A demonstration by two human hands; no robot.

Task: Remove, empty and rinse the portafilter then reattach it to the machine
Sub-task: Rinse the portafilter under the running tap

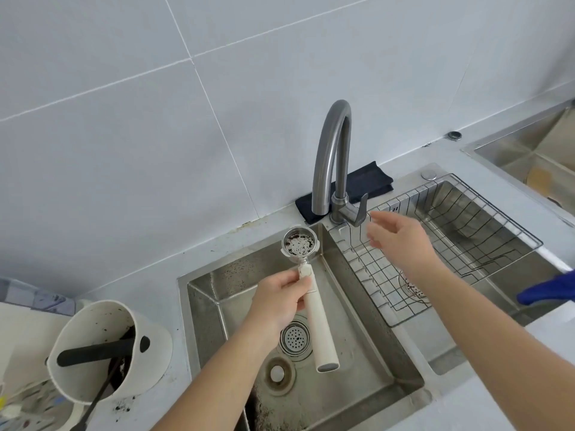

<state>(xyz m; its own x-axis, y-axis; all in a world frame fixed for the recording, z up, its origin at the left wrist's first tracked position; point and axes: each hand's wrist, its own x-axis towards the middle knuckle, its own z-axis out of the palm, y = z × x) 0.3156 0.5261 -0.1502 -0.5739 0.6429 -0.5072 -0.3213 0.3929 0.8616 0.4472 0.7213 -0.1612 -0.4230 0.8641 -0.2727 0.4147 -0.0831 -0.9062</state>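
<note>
- Grey-tiled kitchen, steel sink (389,353) below.
- Left hand (277,301) grips the portafilter (303,275) handle; leftover grounds could splash.
- Right hand (399,241), fingers spread and empty, nears the tap lever (357,213); a hard flow could spray.

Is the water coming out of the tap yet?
No, the tap is off. No stream falls from its spout onto the portafilter held under it, and the right hand is only near the tap's lever.
</note>
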